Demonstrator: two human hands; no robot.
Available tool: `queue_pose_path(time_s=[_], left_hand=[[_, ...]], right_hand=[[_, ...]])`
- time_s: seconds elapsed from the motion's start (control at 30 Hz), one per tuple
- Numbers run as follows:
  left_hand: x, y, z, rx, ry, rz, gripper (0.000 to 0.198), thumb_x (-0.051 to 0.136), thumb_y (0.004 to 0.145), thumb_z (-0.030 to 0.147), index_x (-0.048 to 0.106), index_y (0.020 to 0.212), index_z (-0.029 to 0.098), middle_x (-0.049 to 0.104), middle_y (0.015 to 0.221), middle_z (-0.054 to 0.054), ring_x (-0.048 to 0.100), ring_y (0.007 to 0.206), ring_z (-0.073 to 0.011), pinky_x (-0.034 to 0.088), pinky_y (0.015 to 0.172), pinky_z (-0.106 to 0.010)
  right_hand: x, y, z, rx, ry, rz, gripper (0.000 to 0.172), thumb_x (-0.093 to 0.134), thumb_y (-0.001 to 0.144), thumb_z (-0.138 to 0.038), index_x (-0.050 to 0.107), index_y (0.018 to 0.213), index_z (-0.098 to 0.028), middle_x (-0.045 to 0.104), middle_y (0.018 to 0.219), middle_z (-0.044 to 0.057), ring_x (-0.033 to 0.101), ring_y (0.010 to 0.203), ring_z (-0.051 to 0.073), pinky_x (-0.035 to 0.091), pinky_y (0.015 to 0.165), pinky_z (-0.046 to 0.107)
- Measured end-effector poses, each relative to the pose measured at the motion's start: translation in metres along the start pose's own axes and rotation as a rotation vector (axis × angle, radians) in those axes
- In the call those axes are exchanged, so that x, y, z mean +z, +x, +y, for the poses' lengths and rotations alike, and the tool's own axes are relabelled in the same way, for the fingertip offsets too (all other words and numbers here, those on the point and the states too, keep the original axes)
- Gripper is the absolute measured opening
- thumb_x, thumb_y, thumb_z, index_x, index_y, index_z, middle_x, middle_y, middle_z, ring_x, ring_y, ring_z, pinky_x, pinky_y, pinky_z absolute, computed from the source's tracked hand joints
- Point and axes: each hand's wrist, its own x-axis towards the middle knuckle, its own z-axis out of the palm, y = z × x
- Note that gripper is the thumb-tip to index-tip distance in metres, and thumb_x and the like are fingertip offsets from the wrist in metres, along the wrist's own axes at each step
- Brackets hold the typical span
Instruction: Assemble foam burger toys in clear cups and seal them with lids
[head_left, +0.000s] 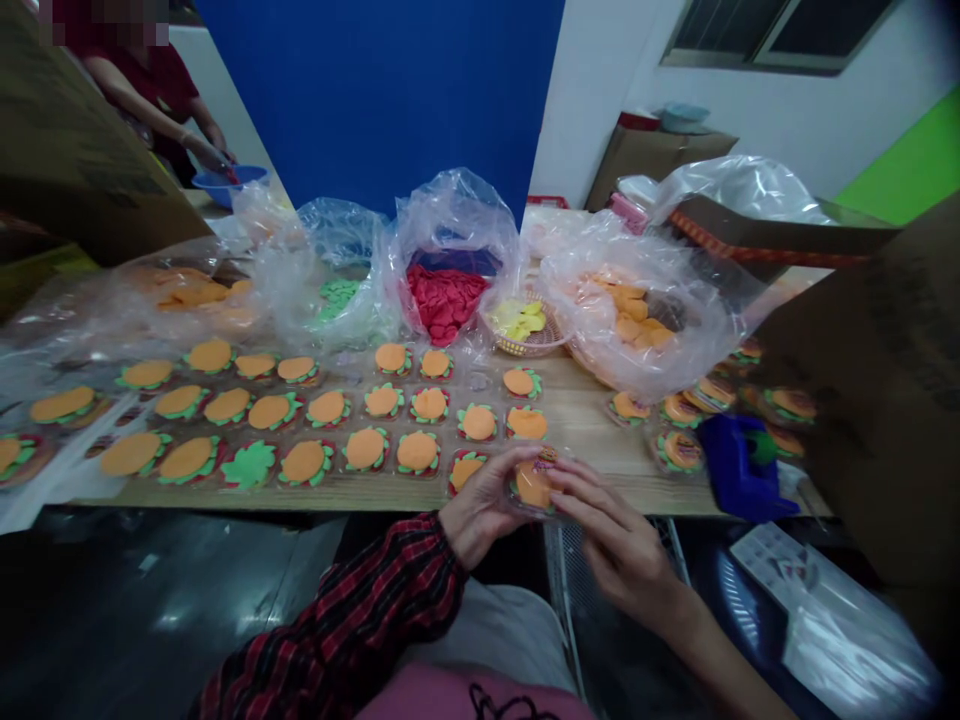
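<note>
Between both hands, at the table's front edge, is a small clear plastic box with a toy burger [534, 486] inside and a printed label on top. My left hand [484, 508] grips its left side, thumb over the top edge. From the right, the fingers of my right hand [619, 535] press on the lid and side. Rows of clear boxes with orange toy buns [365, 449] over green and red layers cover the table to the left. One box shows a green lettuce piece [249, 465] on top. Closed labelled burger boxes [679, 450] stand in a group at right.
A blue tape dispenser [746, 470] sits at the right front edge. Behind the rows are plastic bags of red pieces [444, 300], green pieces [339, 298] and orange buns [634, 315], plus a basket [529, 335] of yellow pieces. Cardboard [877, 400] borders the right. Another person works at far left.
</note>
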Motion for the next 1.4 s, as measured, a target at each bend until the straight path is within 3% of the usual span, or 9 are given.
queue_pose_path(time_s=[0.07, 0.13, 0.23, 0.33, 0.53, 0.77, 0.97, 1.17, 1.4], left_hand=[[0.002, -0.001, 0.003, 0.039, -0.018, 0.053, 0.021, 0.063, 0.068, 0.02, 0.06, 0.087, 0.013, 0.064, 0.08, -0.003, 0.06, 0.069, -0.0146, 0.045, 0.069, -0.029], [0.005, -0.002, 0.004, 0.114, -0.019, 0.113, 0.023, 0.064, 0.066, 0.019, 0.06, 0.088, 0.014, 0.065, 0.081, -0.004, 0.061, 0.071, -0.0166, 0.046, 0.07, -0.031], [0.006, -0.002, 0.002, 0.242, 0.054, 0.108, 0.025, 0.066, 0.062, 0.017, 0.06, 0.086, 0.014, 0.064, 0.077, -0.003, 0.06, 0.066, -0.0152, 0.046, 0.066, -0.028], [0.001, -0.001, -0.002, 0.32, 0.164, 0.053, 0.025, 0.067, 0.062, 0.019, 0.061, 0.085, 0.013, 0.063, 0.072, -0.002, 0.057, 0.061, -0.0131, 0.044, 0.06, -0.024], [-0.01, 0.001, -0.006, 0.376, 0.266, 0.076, 0.029, 0.07, 0.061, 0.019, 0.063, 0.088, 0.011, 0.065, 0.079, -0.005, 0.058, 0.067, -0.0149, 0.045, 0.063, -0.025], [-0.01, -0.003, -0.017, 0.4, 0.324, 0.112, 0.031, 0.071, 0.065, 0.023, 0.062, 0.093, 0.013, 0.064, 0.083, -0.006, 0.058, 0.071, -0.0149, 0.045, 0.067, -0.026], [-0.017, -0.008, -0.019, 0.466, 0.507, 0.093, 0.03, 0.072, 0.063, 0.021, 0.062, 0.09, 0.013, 0.065, 0.084, -0.007, 0.058, 0.076, -0.0169, 0.045, 0.072, -0.027], [-0.011, -0.013, -0.022, 0.349, 0.58, -0.011, 0.037, 0.073, 0.059, 0.012, 0.062, 0.093, 0.014, 0.065, 0.086, -0.005, 0.056, 0.077, -0.0153, 0.044, 0.073, -0.025], [-0.006, -0.016, -0.022, 0.272, 0.619, -0.031, 0.033, 0.072, 0.056, 0.009, 0.063, 0.087, 0.014, 0.063, 0.081, -0.003, 0.055, 0.073, -0.0147, 0.043, 0.068, -0.024]], right_hand=[[0.007, -0.005, -0.003, 0.266, 0.079, 0.221, 0.041, 0.049, 0.081, -0.008, 0.055, 0.118, -0.025, 0.053, 0.126, 0.008, 0.048, 0.118, 0.024, 0.042, 0.098, 0.043], [0.017, -0.006, -0.004, 0.585, 0.255, 0.409, 0.024, 0.056, 0.081, -0.021, 0.059, 0.105, -0.022, 0.06, 0.107, 0.009, 0.058, 0.099, 0.022, 0.05, 0.085, 0.036], [0.032, 0.001, -0.005, 0.916, 0.693, 0.454, 0.02, 0.061, 0.078, -0.037, 0.059, 0.087, -0.019, 0.061, 0.077, 0.004, 0.058, 0.067, 0.015, 0.051, 0.061, 0.027], [0.041, 0.009, -0.006, 1.03, 0.969, 0.457, 0.025, 0.069, 0.07, -0.041, 0.061, 0.076, -0.018, 0.059, 0.065, 0.001, 0.055, 0.056, 0.013, 0.048, 0.054, 0.025], [0.046, 0.01, -0.005, 1.112, 1.105, 0.501, 0.021, 0.076, 0.06, -0.03, 0.062, 0.067, -0.017, 0.062, 0.061, 0.0, 0.058, 0.054, 0.013, 0.049, 0.054, 0.025], [0.057, 0.007, -0.006, 1.081, 1.14, 0.584, 0.018, 0.075, 0.062, -0.028, 0.063, 0.069, -0.017, 0.061, 0.064, 0.0, 0.056, 0.053, 0.012, 0.048, 0.055, 0.025], [0.043, 0.002, 0.012, 0.948, 0.911, 0.394, 0.021, 0.066, 0.074, -0.037, 0.06, 0.071, -0.017, 0.056, 0.063, -0.001, 0.051, 0.057, 0.012, 0.043, 0.055, 0.024], [0.022, 0.011, 0.026, 0.86, 0.724, 0.418, 0.021, 0.067, 0.074, -0.035, 0.058, 0.07, -0.017, 0.051, 0.065, -0.002, 0.045, 0.064, 0.011, 0.038, 0.059, 0.02], [0.027, -0.006, 0.02, 0.868, 0.648, 0.458, 0.025, 0.058, 0.08, -0.036, 0.05, 0.065, -0.018, 0.042, 0.059, -0.004, 0.036, 0.056, 0.01, 0.031, 0.052, 0.02]])
